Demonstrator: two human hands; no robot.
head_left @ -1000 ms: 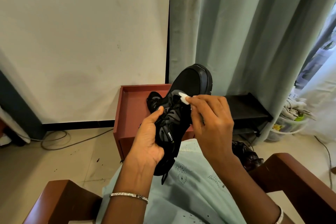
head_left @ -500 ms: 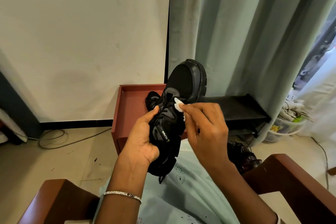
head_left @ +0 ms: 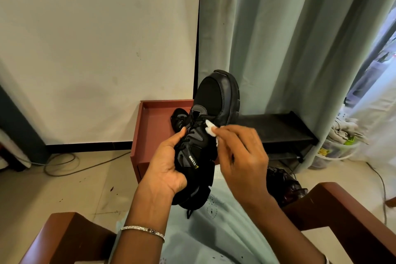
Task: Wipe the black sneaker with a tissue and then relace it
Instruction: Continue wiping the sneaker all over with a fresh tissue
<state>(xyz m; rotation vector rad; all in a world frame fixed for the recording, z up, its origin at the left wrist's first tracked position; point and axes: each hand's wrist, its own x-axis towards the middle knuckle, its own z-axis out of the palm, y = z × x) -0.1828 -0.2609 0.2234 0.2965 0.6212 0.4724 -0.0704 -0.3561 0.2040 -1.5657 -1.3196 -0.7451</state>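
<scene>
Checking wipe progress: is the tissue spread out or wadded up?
Wadded up: the tissue is a small white lump pinched by the right hand against the black sneaker near its laces.

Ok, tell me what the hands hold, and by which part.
The left hand grips the black sneaker around its rear half; the right hand pinches the white tissue by its near end.

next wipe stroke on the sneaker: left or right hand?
Right, most likely. The right hand pinches the tissue, which sits against the black sneaker at mid-upper. The left hand grips the sneaker's heel end and holds it up, so it is busy steadying.
</scene>
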